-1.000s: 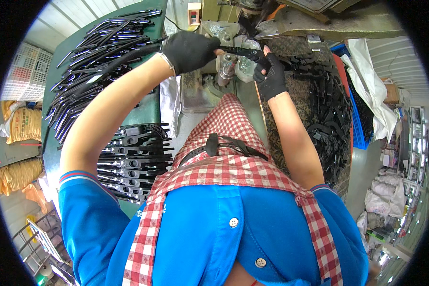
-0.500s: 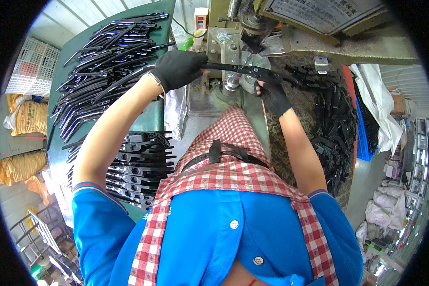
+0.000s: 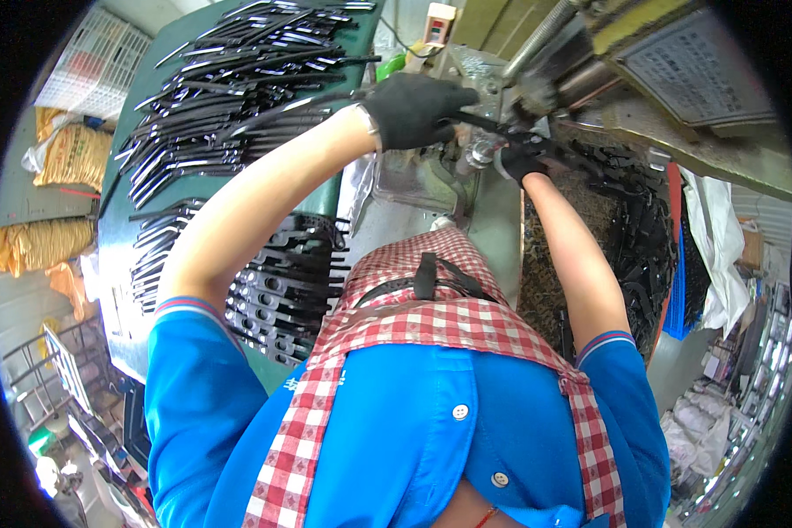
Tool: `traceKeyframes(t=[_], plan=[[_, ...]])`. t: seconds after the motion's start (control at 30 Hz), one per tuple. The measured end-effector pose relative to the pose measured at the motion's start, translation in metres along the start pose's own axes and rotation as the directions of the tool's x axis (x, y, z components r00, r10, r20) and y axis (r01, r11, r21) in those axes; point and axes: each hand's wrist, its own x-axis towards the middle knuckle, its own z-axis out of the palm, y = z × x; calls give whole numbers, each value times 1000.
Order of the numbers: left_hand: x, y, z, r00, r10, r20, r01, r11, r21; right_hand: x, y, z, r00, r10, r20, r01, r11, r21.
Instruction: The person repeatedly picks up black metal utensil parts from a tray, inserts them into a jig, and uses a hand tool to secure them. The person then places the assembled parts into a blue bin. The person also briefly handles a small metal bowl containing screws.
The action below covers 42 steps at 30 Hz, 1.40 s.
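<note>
1. Since half a second ago the whole view has swung: the machine (image 3: 704,150) looms lower and larger, and the table (image 3: 116,224) sits further right in the picture. Against the post (image 3: 479,151), both hands have drawn in – the gap between them is narrower.
2. The part, a long black piece (image 3: 487,124), runs from hand to hand across the upper middle of the view, just beside the post's top and near the spindle (image 3: 537,92). Blur hides whether it touches either.
3. The left hand (image 3: 418,113), in a black glove, pinches the part's left end, fingers bent over it and a bare fingertip below.
4. The right hand (image 3: 521,160), also gloved, is at the part's other end, partly behind it. Its fingers are too blurred – I cannot tell whether they pinch or only support.
5. On the table to the left, slim glossy black bars (image 3: 246,97) lie in a loose pile; nearer the person, a stack of black pieces with round holes (image 3: 277,286) lies in rows.
6. On the right, a heap of dark pieces (image 3: 638,238) covers much of a patterned mat (image 3: 537,255). Beyond it stand a blue crate (image 3: 681,295) and a white sheet (image 3: 719,255).
7. A small switch box (image 3: 437,25) is at the top, beyond the left hand.
</note>
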Motion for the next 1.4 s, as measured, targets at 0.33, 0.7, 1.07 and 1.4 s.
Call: traceKeyframes(t=[0.33,0.7,1.07,1.4], plan=[[-97,-32,-54,945,-119,305,163,979,-123,0,13,13,997,44,-70,-43,999,26],[-313,-119,-1,583,-748,316,808,574,-132,-5,38,17,971,36,-236,13,979,203],[-334,-72,-1,528,-847,66,846,531,41,-71,-68,-117,971,157,-179,183,-14,983],[-356,-62,2,515,-856,46,856,516,35,-53,-66,-95,956,254,-146,159,-29,987]])
